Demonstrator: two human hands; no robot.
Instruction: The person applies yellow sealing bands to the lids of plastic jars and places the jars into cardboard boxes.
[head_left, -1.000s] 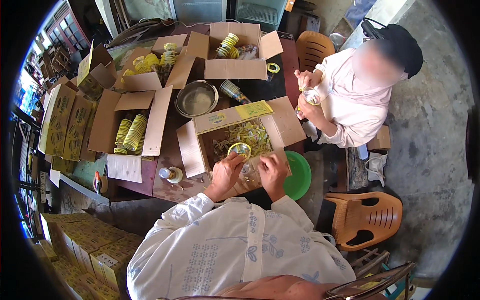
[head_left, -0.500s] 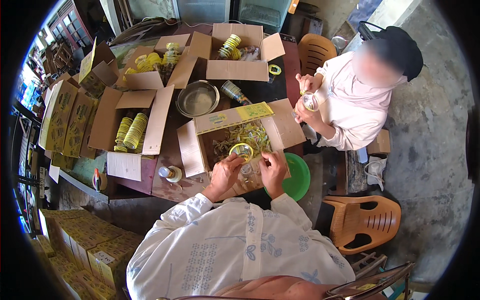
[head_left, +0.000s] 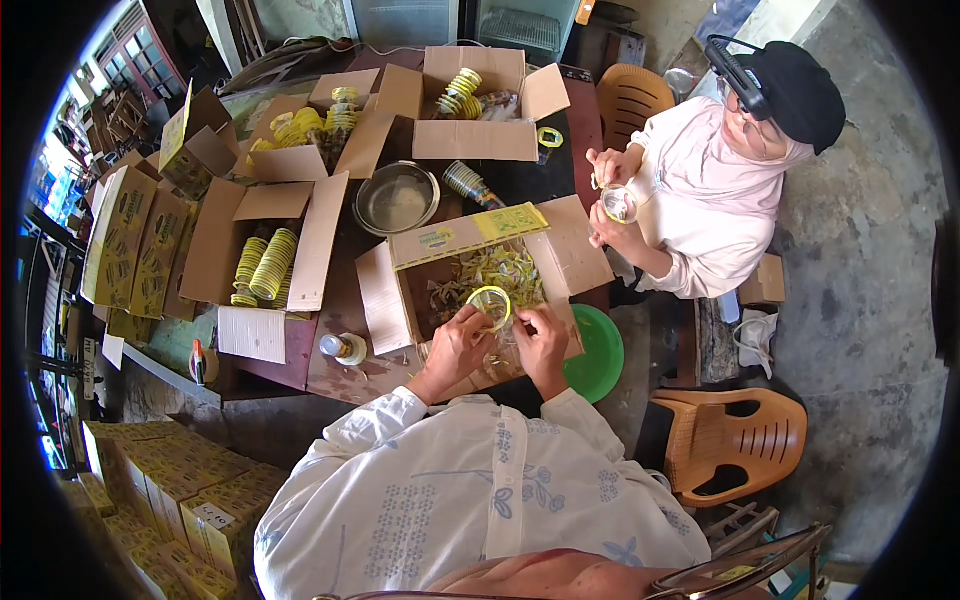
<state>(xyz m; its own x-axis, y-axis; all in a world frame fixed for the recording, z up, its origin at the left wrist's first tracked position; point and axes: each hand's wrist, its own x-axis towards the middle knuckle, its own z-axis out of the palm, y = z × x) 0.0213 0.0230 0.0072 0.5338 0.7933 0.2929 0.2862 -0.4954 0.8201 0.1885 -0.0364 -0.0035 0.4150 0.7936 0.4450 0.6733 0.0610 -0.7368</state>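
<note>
Right hand (head_left: 541,350) nearer cup (head_left: 492,303), grip unclear; left hand (head_left: 457,350) holds it; scraps (head_left: 507,268) in carton (head_left: 382,302).

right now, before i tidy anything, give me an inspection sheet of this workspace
Surface: brown-red tabletop, with loose pale scraps near the front edge.
Job's things: clear round plastic cup with yellow rim; open brown cardboard box holding yellow strips.
Clutter: round silver metal bowl; small pale bottle.
Hands: left hand grips the cup; right hand is at its rim, contact unclear.
Cables: thin pale cord beyond the tabletop's far end.
Surroundings: co-worker at right; orange-brown plastic chair; round green plastic basin.
</note>
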